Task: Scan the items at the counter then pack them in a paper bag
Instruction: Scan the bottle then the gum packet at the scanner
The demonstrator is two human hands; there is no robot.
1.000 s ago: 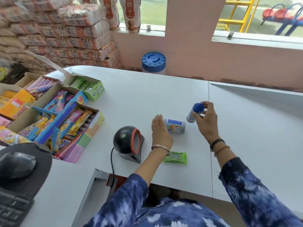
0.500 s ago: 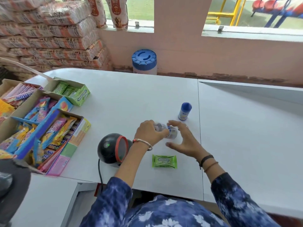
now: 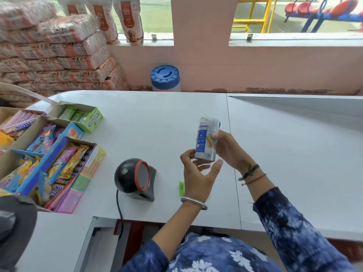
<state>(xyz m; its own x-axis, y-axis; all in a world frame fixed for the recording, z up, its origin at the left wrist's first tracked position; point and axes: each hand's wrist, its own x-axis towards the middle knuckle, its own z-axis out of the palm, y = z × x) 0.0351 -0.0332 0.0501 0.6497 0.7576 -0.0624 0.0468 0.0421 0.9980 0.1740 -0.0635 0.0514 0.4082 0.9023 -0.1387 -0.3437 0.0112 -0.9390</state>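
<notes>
Fingers (image 3: 215, 136): those of the right hand (image 3: 229, 152) curl round the side of the clear tub (image 3: 207, 140); the left hand (image 3: 198, 173) cups its base, fingertips curled against it.
Tub position: upright, held above the counter (image 3: 157, 118), right of the scanner (image 3: 135, 177).
Green packet (image 3: 181, 188): on the counter, partly hidden behind the left hand.

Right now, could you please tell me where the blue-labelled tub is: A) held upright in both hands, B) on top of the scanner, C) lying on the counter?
A: the tub stands upright off the counter, the right hand gripping its side and the left hand holding its base.
</notes>
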